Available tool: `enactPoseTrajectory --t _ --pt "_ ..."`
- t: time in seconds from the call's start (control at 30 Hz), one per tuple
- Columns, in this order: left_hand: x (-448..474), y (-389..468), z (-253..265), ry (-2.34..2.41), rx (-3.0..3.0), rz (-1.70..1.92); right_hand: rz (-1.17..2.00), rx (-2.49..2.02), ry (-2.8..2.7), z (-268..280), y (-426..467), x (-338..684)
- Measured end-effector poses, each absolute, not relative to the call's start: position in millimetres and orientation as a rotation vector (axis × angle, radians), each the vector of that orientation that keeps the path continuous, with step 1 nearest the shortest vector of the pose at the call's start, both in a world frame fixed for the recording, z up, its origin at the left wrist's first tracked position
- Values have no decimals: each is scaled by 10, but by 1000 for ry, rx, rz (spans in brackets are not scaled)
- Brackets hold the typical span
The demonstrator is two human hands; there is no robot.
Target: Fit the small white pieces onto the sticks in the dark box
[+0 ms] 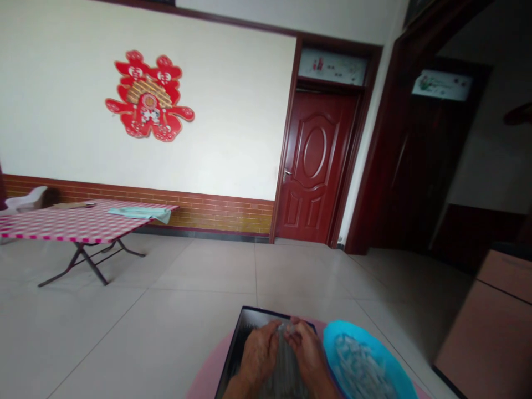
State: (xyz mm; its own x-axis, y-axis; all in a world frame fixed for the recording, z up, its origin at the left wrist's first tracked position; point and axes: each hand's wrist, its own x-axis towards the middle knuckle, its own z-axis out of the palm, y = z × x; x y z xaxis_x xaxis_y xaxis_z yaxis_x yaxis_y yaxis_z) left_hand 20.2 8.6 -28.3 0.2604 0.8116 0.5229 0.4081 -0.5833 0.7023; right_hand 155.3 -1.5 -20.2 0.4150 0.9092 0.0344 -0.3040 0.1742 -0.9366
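translucent pieces [285,363], blurred, partly behind fingers [272,328]

Left of box [255,316] free — blue basin [332,334] crowds right side.

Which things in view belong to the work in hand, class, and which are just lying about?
Seemingly in use:
left hand and right hand
black-rimmed rectangular box beneath them
bright blue round basin beside it
pale slender pieces in the basin
pink rounded surface underneath

Just about:
pink-and-white checked folding table
pale green cloth on it
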Motion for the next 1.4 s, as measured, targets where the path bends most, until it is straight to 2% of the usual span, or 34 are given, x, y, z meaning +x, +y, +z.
enactPoseTrajectory --t 0.27,0.7,1.07,1.4 --pt "191 56 -251 1038 2202 1205 1001 -1043 -649 -72 -73 1470" --pt "204 48 -269 1166 2141 1176 1030 -1116 -835 -104 -121 1451" --pt "228 63 -119 903 1529 1032 1248 -945 -850 -175 -93 1418" --pt "225 39 -90 1027 1847 1101 1248 -969 -858 -196 -133 1430"
